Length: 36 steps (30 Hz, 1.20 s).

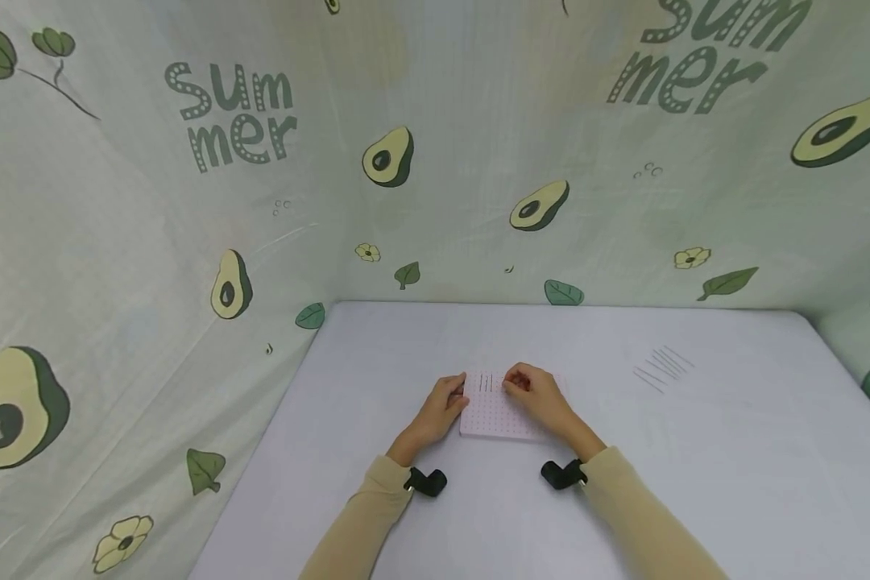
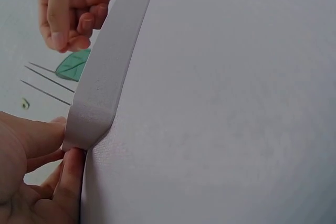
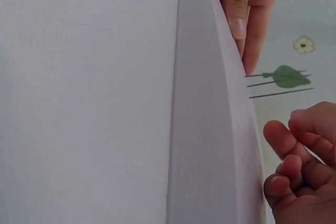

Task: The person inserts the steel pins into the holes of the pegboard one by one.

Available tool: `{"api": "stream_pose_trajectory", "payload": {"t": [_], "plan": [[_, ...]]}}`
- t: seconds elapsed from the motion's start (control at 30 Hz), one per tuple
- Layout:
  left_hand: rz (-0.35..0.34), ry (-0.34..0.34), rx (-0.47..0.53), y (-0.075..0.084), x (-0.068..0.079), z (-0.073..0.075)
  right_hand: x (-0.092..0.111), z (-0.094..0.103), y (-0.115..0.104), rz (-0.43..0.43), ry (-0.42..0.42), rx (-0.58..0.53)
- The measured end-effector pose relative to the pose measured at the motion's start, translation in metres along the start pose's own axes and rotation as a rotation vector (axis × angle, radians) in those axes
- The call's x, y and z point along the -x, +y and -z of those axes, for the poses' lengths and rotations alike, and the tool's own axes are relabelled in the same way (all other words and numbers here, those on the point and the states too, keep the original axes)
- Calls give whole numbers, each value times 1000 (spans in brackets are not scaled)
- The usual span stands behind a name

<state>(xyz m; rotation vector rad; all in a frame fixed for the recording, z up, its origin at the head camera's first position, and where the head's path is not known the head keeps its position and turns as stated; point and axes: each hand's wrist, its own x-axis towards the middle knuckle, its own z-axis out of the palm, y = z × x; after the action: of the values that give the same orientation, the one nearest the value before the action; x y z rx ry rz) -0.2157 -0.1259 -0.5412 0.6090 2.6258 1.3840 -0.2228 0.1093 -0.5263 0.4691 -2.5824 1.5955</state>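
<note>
A pale pink perforated board (image 1: pixel 489 416) lies on a white table (image 1: pixel 493 515), in front of the person and between the hands. 3 thin dark rods (image 1: pixel 486 383) stand in a row near the board's far edge, toward its left side; the wrist views show their free ends projecting from its face. The left hand (image 1: pixel 438 409) pinches the board at its left edge, thumb against fingers. The right hand (image 1: pixel 540 395) is over the board's right part, just beside the rods; its grip is drawn together with curled fingers, but whether a rod lies within cannot be told. Further loose rods (image 1: pixel 663 368) lie side by side, slanting, on the table well to the right. Behind hangs a cloth (image 1: pixel 464 266) printed with avocados and leaves.
</note>
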Motion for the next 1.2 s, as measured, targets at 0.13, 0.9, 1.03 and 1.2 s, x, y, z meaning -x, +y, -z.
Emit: {"api": "stream_pose_trajectory", "payload": {"t": [0.13, 0.9, 1.03, 1.2], "plan": [[10, -3, 4, 1, -1, 0, 2, 13, 1, -40, 2, -4], [16, -7, 19, -1, -3, 1, 10, 85, 31, -121, 131, -16], [19, -10, 29, -1, -4, 1, 15, 95, 35, -135, 145, 3], [28, -17, 30, 0, -3, 1, 23, 110, 41, -162, 157, 50]]}}
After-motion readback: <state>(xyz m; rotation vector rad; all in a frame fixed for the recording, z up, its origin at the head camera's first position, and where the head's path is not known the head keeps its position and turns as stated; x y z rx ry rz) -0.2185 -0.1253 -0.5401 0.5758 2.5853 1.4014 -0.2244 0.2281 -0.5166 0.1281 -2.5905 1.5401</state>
